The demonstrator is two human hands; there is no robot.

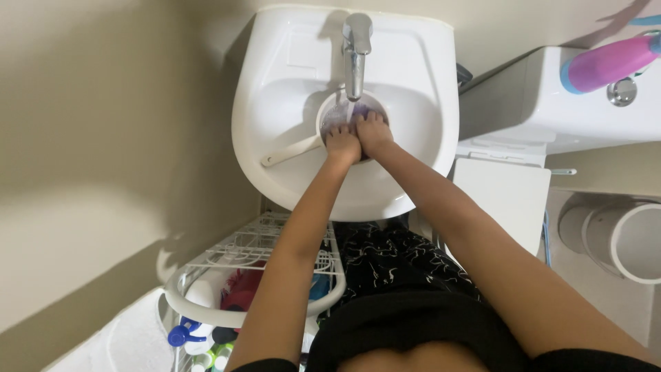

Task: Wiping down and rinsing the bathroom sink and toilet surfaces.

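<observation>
Presently, item one: my left hand point(342, 145), fingers curled down and pressed onto a small purplish, dark soft-looking thing point(337, 117) in the bowl of the sink; whether the fingers actually close around it I cannot tell. Item two: my right hand point(374, 132), just beside the left and touching it, fingers likewise bent onto the same purplish thing, grip not readable. Both bare forearms run up from the lower edge and meet over the drain.

Item three: a thin stream of water point(350, 110), falling from the spout onto the hands and the purplish thing beneath them.

Item four: tap point(357, 48), polished metal, single lever, straight spout, fixed at the back of the basin.

Item five: sink point(289, 103), glossy white ceramic, rounded front, flat back ledge. A pale, slim stick-shaped handle point(289, 150) lies slanted in the bowl to the left of my hands.

Item six: wire rack point(261, 248), white coated metal, open grid, standing below the sink on the left; red and blue items and small bottles show through it.

Item seven: toilet cistern point(551, 103), white, boxy, to the right of the sink, with a round chrome button and a pink bottle with blue ends point(606, 63) lying on top.

Item eight: white cylindrical bin point(633, 241), smooth-walled, far right on the floor.
</observation>
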